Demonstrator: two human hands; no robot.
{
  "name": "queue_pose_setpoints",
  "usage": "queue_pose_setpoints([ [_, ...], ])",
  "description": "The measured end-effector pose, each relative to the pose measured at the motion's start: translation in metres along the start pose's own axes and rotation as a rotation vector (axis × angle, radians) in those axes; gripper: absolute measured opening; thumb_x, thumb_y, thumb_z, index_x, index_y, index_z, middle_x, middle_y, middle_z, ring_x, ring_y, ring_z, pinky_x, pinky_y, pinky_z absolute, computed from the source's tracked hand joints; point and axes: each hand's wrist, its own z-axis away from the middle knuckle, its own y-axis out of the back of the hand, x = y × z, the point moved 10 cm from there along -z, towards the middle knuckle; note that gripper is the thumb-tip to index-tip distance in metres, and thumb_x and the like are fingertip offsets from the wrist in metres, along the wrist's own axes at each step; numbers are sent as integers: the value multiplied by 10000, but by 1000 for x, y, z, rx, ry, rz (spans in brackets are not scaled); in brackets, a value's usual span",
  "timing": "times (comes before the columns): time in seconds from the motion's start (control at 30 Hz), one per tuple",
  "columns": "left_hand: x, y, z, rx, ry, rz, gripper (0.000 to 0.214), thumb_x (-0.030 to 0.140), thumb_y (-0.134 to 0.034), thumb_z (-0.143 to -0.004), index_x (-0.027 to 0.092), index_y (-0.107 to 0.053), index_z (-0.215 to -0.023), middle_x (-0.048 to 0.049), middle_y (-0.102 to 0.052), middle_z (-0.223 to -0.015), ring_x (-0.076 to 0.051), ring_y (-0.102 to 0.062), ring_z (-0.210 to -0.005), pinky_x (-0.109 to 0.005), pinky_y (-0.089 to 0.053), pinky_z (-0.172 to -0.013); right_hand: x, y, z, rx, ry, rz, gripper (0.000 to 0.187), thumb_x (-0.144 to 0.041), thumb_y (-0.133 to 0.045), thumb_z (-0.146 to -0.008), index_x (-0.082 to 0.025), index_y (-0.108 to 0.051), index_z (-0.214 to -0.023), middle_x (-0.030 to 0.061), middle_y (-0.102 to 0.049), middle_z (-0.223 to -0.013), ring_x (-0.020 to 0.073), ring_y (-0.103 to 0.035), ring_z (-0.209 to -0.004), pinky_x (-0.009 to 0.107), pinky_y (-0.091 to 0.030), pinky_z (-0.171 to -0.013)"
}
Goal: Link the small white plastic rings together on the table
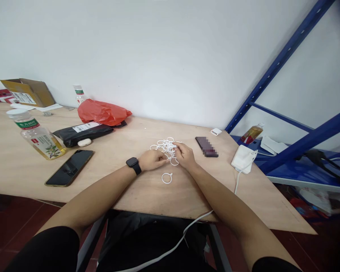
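Note:
A small heap of white plastic rings [166, 145] lies in the middle of a plywood table [130, 189]. My left hand [152, 159], with a black watch on its wrist, is closed in a pinch at the near edge of the heap. My right hand [185, 155] is also closed, its fingers gripping rings at the heap's right side. The two hands nearly meet over the rings. One single white ring [167, 178] lies apart on the table, just in front of both hands.
A black phone [69, 167] and a bottle of yellow drink [36, 134] lie at the left. Behind them are a black parcel [83, 132], a red bag [102, 112] and a cardboard box [28, 92]. A second phone [206, 146] and a white charger [243, 159] sit right; blue shelving [294, 147] stands beyond.

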Motion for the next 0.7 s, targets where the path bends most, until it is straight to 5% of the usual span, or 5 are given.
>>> queue_pose_setpoints([
  [0.2,19,-19,4,-121,-177,96,241,403,-718,-749,180,-680,-832,-11,-658,-781,-119,-581,-662,-227,-430,-627,11,2,-4,50,-27,84,329,-210,-516,-904,-245,-635,-1209,81,-673,-1135,239,-615,-1042,417,-497,-948],
  [0.37,15,-21,2,-87,-169,28,30,158,-626,-730,178,-647,-737,-4,-647,-772,-121,-569,-680,-234,-430,-659,15,-6,-7,16,5,164,256,-156,-594,-821,-220,-708,-1041,91,-679,-1089,257,-599,-1031,456,-472,-960],
  [0.5,3,0,-1,91,-77,-47,27,176,-601,-767,178,-628,-771,-14,-636,-799,-142,-565,-718,-256,-431,-681,-3,0,-4,30,86,92,171,-215,-559,-882,-201,-702,-975,81,-695,-974,225,-621,-943,392,-496,-887],
  [0.6,-5,22,2,291,-13,-40,44,203,-587,-814,176,-619,-824,-26,-633,-865,-138,-566,-736,-262,-442,-705,-19,-11,0,-109,139,-1,197,-284,-540,-919,-209,-677,-1040,63,-701,-941,186,-637,-840,325,-513,-781],
  [0.7,-4,31,5,369,-28,-16,66,221,-582,-842,176,-620,-871,-34,-629,-914,-124,-563,-721,-254,-450,-692,-24,-20,3,-187,129,-13,203,-305,-561,-909,-214,-663,-1059,52,-708,-906,161,-624,-720,292,-501,-695],
])
